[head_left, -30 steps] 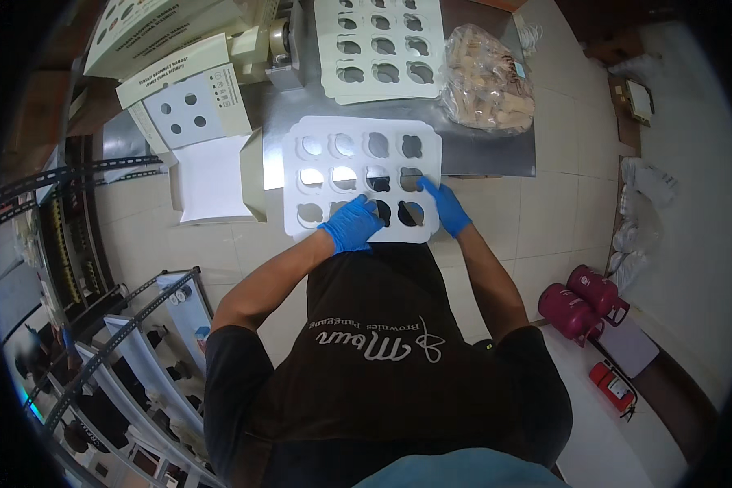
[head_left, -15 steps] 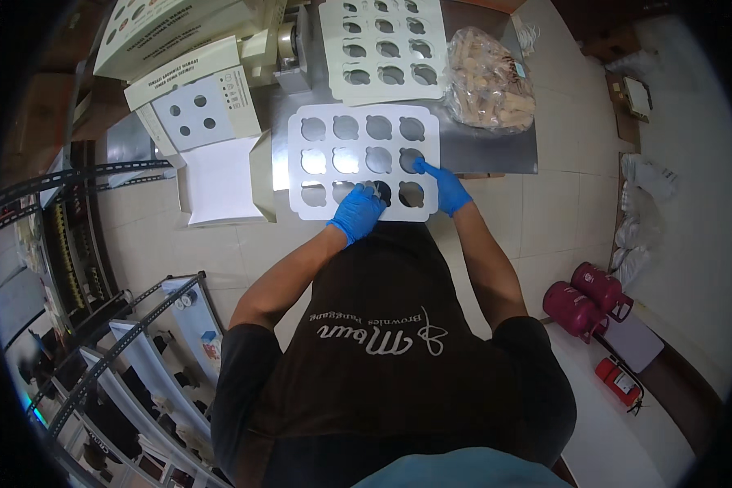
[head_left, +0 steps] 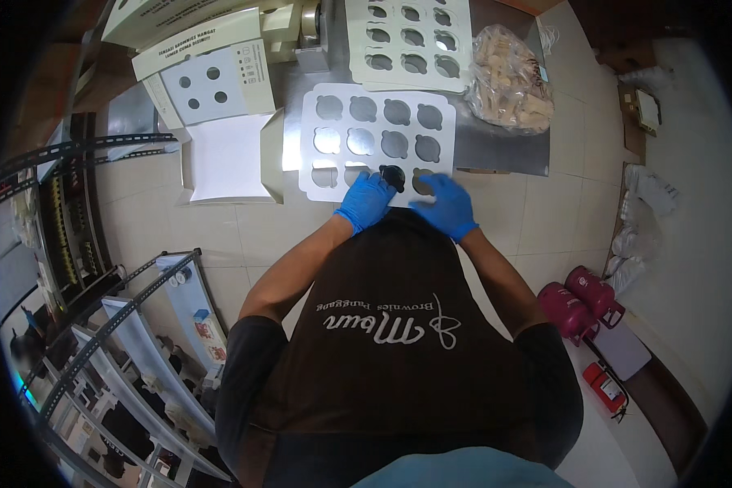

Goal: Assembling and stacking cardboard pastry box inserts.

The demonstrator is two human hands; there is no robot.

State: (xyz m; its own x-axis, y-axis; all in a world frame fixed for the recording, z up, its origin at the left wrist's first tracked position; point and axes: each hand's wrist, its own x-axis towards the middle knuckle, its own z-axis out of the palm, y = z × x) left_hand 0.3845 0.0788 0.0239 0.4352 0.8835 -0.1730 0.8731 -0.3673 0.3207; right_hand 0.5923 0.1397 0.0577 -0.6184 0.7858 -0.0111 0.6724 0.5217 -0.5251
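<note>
The head view looks straight down on a person in a dark apron, both bare forearms reaching forward from the lower middle to a metal worktop (head_left: pixel 496 150). The left hand (head_left: pixel 366 201), in a blue glove, lies knuckles-up at the near edge of a white card insert (head_left: pixel 374 138); its fingers curl loosely around a small dark round cup (head_left: pixel 392 175), which sits at one of the holes in the near row. How firmly the cup is pinched cannot be told. The right hand (head_left: pixel 446 205), also blue-gloved, rests flat and spread on the insert's near right corner, fingers extended, gripping nothing.

The insert is a flat white sheet with scalloped corners and three rows of four round holes, the grey metal showing through them. It lies on the worktop just in front of the person. A second, similar insert (head_left: pixel 407 41) lies beyond it, a clear bag of pale pieces (head_left: pixel 508 81) to the right, and an opened white box (head_left: pixel 228 154) to the left.
</note>
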